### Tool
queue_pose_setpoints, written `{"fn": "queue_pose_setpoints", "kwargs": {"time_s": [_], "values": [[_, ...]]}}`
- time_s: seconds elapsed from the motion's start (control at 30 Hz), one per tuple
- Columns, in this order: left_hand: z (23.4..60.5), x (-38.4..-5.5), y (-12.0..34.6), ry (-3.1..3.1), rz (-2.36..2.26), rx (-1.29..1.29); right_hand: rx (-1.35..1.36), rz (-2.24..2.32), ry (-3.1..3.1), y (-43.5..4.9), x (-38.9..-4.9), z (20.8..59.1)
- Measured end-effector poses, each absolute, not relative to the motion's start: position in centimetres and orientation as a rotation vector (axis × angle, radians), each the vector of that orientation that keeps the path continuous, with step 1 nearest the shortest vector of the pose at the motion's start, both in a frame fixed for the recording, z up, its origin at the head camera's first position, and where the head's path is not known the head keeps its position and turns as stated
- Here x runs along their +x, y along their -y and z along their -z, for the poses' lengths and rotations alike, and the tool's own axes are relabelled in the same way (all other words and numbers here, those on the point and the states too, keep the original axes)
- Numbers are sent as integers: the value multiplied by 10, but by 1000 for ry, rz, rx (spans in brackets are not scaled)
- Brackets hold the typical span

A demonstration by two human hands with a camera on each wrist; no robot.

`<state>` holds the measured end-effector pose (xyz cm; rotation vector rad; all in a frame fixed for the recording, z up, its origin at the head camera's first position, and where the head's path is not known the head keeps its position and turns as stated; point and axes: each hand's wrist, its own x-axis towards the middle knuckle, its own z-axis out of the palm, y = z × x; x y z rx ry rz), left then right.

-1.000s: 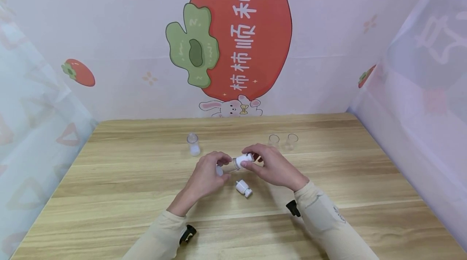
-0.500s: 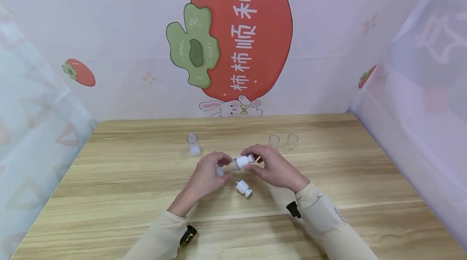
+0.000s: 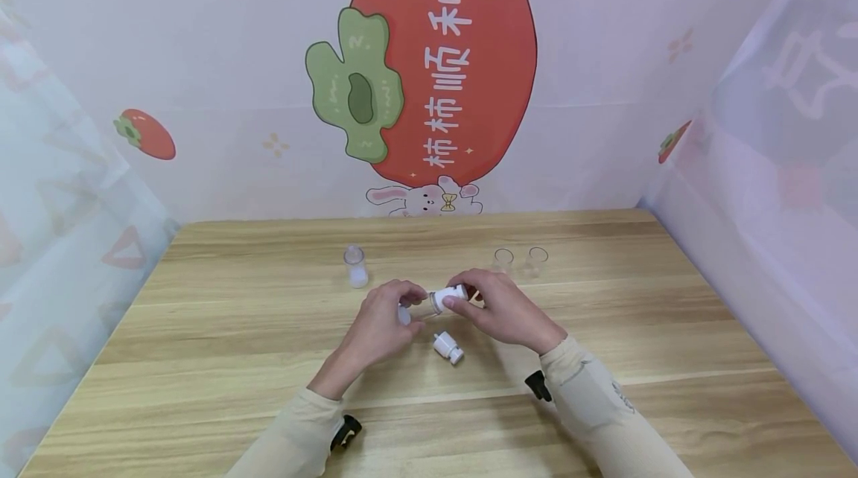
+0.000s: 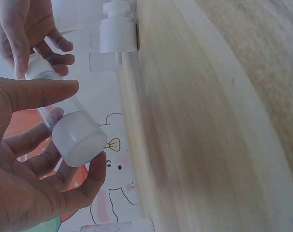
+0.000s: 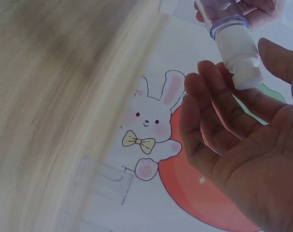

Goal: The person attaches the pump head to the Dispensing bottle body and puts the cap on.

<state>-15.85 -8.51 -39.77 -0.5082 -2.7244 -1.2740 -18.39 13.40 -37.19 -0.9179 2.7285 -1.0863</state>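
Observation:
Between both hands lies a tilted clear bottle (image 4: 79, 137) with a white bottom and a white pump top (image 3: 449, 297). My left hand (image 3: 385, 318) grips its bottom end, thumb on one side and fingers curled round the other. At the opposite end, my right hand (image 3: 499, 310) has thumb and fingers about the pump top, which shows closer in the right wrist view with its nozzle end (image 5: 247, 77) toward the palm. A second white pump top (image 3: 447, 348) lies on the table just below the bottle, its thin tube (image 4: 119, 58) showing in the left wrist view.
Farther back on the wooden table (image 3: 234, 359) stands another clear bottle (image 3: 356, 266) with white in its lower part. Two clear caps (image 3: 503, 260) stand side by side behind the right hand. A printed cloth wall (image 3: 234, 76) rises behind the table.
The right thumb and fingers slide back and forth round the pump top: the thumb drew back half a second ago and now lies over it again. The left hand stays put on the bottle.

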Motion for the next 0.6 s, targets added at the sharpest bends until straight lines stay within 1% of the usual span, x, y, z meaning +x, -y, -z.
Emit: {"fn": "queue_pose_setpoints", "kwargs": {"time_s": [0.13, 0.37, 0.6], "values": [[398, -158, 85, 2723, 1282, -509, -935, 1104, -2729, -136, -183, 372], [398, -159, 85, 2725, 1284, -520, -1076, 1137, -2718, -140, -184, 374], [398, -159, 84, 2729, 1266, -514, -1029, 1116, -2712, -139, -184, 372]]}}
